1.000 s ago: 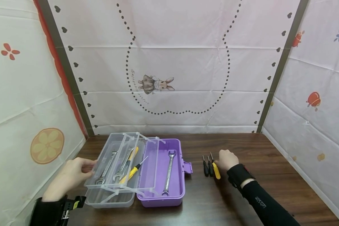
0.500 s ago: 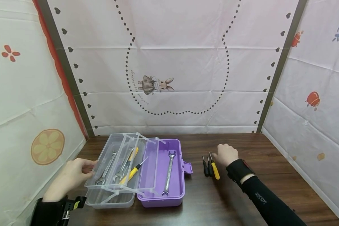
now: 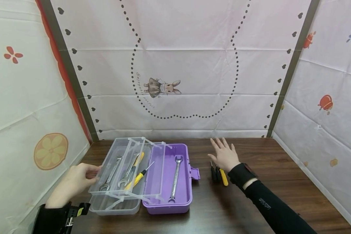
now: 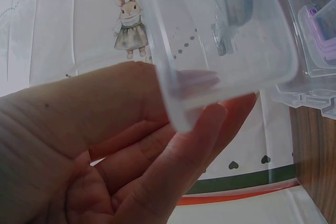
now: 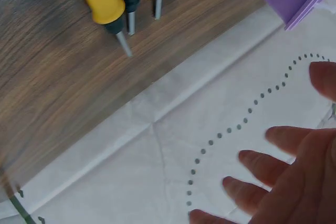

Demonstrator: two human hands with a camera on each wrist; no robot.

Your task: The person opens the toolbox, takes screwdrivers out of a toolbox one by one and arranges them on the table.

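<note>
Right hand (image 3: 224,157) spread wide, just beyond screwdrivers (image 3: 218,175); left hand (image 3: 76,182) pinches clear tray (image 3: 106,169).

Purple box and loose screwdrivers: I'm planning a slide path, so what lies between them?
The head view shows the purple latch, then bare wooden tabletop.

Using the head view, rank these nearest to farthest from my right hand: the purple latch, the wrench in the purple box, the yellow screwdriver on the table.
1. Yellow screwdriver: on the table, just below the right hand in view.
2. Purple latch: on the box's right side.
3. Wrench: inside the purple box, left of the latch.
</note>
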